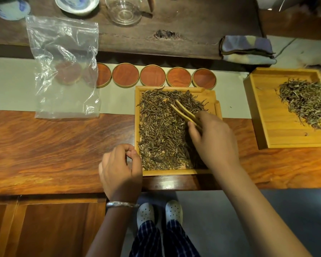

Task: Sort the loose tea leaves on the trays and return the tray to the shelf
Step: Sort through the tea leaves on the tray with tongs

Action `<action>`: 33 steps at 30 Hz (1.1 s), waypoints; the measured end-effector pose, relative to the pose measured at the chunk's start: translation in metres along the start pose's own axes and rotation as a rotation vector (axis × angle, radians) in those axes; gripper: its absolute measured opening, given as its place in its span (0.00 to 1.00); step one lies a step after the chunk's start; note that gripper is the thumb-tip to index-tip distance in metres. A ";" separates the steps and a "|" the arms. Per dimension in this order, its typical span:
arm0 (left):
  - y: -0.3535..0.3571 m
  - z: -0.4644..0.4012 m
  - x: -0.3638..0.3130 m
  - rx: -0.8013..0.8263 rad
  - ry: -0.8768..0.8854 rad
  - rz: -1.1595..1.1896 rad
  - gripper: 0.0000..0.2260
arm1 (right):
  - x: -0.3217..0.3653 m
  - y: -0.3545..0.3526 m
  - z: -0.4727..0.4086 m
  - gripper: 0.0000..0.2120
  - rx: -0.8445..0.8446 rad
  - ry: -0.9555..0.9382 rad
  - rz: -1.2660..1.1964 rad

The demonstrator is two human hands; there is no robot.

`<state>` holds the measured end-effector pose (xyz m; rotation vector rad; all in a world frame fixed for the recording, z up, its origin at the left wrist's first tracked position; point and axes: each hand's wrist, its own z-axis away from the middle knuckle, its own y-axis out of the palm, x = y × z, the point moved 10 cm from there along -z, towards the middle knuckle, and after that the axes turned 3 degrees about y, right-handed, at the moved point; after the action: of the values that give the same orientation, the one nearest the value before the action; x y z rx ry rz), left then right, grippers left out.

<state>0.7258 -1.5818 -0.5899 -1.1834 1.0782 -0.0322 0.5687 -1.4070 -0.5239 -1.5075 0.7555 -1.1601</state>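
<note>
A square bamboo tray (174,172) sits at the table's front edge, covered with dark loose tea leaves (159,130). My right hand (213,140) is over the tray's right side and grips bamboo tweezers (183,113), whose tips point up-left into the leaves. My left hand (120,169) rests at the tray's lower left corner, fingers curled, thumb and forefinger close together; whether they pinch a leaf I cannot tell. A second bamboo tray (263,115) at the right holds a smaller pile of paler tea leaves (304,102).
A row of round red-brown coasters (152,76) lies behind the near tray. A clear plastic bag (63,67) lies at the left. A folded cloth (246,49), a glass pitcher (124,12) and porcelain cups (76,4) stand further back.
</note>
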 end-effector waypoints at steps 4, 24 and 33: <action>0.000 0.000 -0.001 0.000 0.002 -0.001 0.04 | 0.001 -0.013 0.010 0.11 -0.024 -0.045 -0.028; -0.003 0.003 -0.005 -0.038 0.044 -0.033 0.04 | -0.055 -0.026 0.012 0.10 -0.080 0.054 -0.108; -0.003 0.003 -0.006 -0.049 0.072 -0.051 0.05 | -0.063 -0.009 0.036 0.10 0.013 0.097 -0.129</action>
<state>0.7259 -1.5771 -0.5838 -1.2616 1.1176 -0.0892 0.5804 -1.3353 -0.5325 -1.5153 0.7226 -1.3402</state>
